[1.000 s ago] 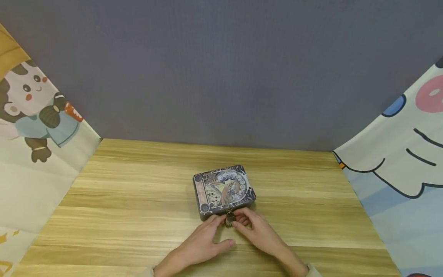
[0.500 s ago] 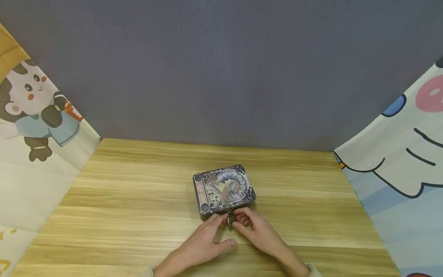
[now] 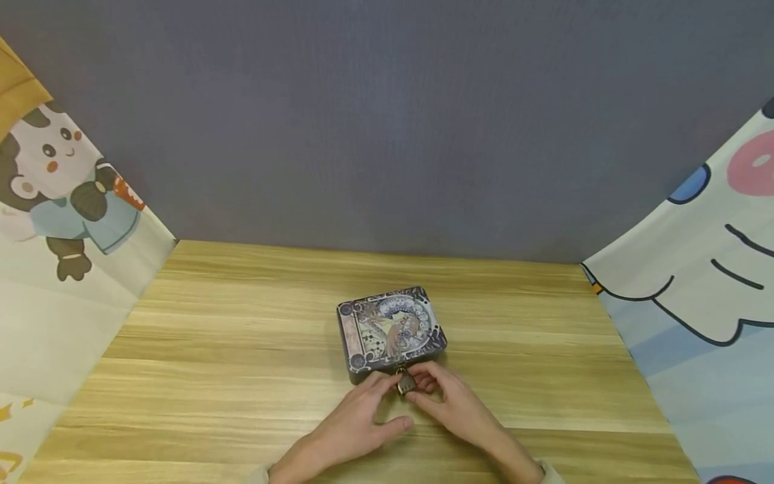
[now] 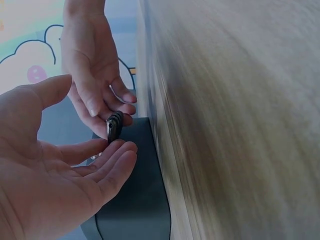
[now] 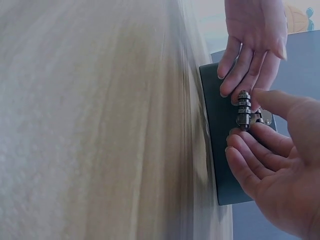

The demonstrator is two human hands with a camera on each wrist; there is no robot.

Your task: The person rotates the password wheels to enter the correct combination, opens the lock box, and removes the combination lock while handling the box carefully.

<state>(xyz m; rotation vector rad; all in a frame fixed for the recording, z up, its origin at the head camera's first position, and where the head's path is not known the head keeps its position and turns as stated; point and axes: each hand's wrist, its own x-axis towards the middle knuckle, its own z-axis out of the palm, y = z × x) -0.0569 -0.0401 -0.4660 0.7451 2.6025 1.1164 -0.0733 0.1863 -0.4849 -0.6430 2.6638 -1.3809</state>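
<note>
A small dark combination padlock (image 3: 406, 383) hangs at the front of a flat tin box (image 3: 396, 333) with an ornate picture on its lid. Number dials on the padlock (image 5: 244, 107) show in the right wrist view. My right hand (image 3: 450, 407) pinches the padlock from the right, between thumb and index finger, its other fingers bent below. From the left, my left hand (image 3: 357, 423) touches the padlock with its fingertips; its fingers are fairly straight and its thumb stands apart. The box's dark front side (image 4: 137, 200) lies behind the left fingers.
The box rests on a wood-grain table (image 3: 242, 323). A grey panel (image 3: 387, 134) rises behind the table's far edge. Cloths with cartoon prints, a left one (image 3: 78, 323) and a right one (image 3: 695, 269), hang along both sides.
The padlock has turned between the fingers, so that its face now slants to the right. Both hands and the box stay nearly in place.
</note>
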